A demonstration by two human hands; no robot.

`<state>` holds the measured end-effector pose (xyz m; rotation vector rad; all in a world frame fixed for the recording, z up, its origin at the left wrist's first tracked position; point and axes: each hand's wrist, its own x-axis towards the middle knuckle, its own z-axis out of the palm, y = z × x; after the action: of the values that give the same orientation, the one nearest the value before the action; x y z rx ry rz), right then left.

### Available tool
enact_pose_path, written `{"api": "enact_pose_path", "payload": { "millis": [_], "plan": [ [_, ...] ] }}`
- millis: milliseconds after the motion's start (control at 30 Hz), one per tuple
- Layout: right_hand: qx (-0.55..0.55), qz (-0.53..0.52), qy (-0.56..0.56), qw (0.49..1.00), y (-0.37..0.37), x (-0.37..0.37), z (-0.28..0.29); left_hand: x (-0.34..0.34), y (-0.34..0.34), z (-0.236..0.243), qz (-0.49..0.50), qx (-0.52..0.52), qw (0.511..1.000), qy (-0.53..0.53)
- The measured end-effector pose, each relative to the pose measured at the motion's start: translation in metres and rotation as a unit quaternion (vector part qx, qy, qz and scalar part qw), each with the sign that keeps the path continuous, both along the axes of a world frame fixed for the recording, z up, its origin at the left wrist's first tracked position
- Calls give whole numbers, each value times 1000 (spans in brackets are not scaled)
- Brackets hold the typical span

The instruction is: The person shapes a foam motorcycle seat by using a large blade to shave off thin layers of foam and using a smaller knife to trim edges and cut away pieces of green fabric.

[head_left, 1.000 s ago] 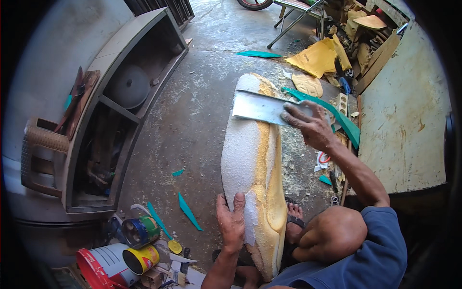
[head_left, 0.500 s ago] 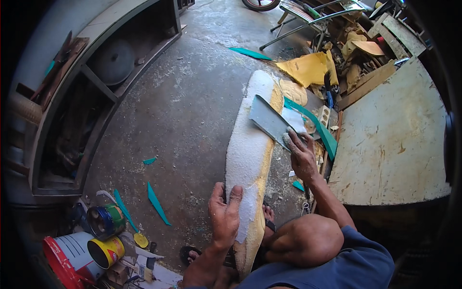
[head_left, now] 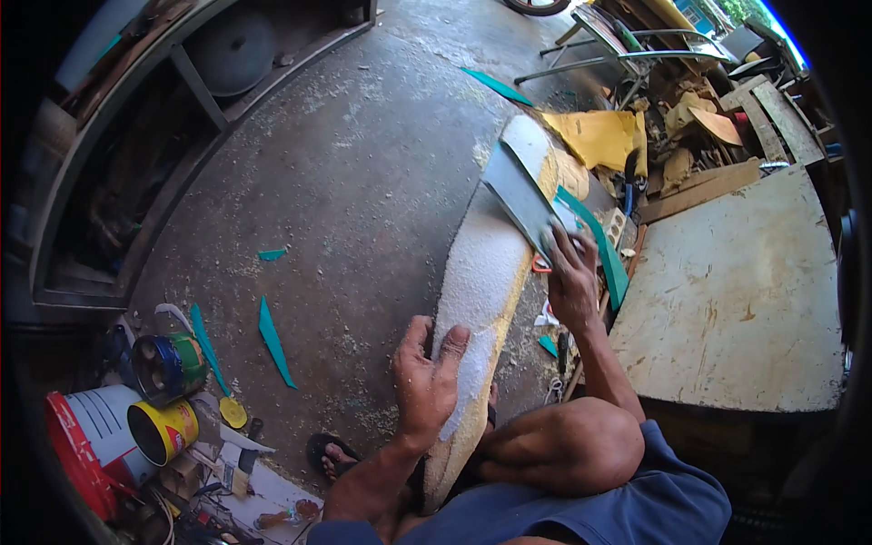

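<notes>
A long foam pad (head_left: 481, 263), white and grainy on top with yellow foam along its right side, slants away from my body. My left hand (head_left: 427, 381) grips its left edge near the close end, thumb on top. In my right hand (head_left: 572, 277) is a flat, wide grey scraper blade (head_left: 520, 195), held by its near end with the fingers closed. The blade lies slantwise across the white surface, close to the pad's far end. My left fingertips are partly hidden behind the edge.
Teal offcuts (head_left: 276, 341) and pale crumbs litter the concrete floor. A yellow tin (head_left: 162, 431) and a white-and-red bucket (head_left: 100, 436) lie at lower left. On the right are a worn board (head_left: 736, 300), yellow foam sheet (head_left: 595, 138) and a folding chair (head_left: 627, 54).
My right hand has pushed the scraper blade farther along the pad toward its far end. My left hand keeps its hold on the edge. The whole view has shifted slightly.
</notes>
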<state>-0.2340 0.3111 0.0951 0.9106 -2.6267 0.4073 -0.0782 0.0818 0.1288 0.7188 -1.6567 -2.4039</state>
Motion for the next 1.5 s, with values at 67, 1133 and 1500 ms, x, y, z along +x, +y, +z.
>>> {"api": "enact_pose_path", "payload": {
  "millis": [67,1133,1500],
  "plan": [
    [-12,-41,-9,999,42,15,-36,-5,1,3,-6,-36,999,6],
    [22,82,57,995,8,-59,9,5,-1,-2,2,-66,998,-2],
    [3,-281,-140,949,48,-136,-9,10,-70,-41,69,-9,997,-23]
  ]
}}
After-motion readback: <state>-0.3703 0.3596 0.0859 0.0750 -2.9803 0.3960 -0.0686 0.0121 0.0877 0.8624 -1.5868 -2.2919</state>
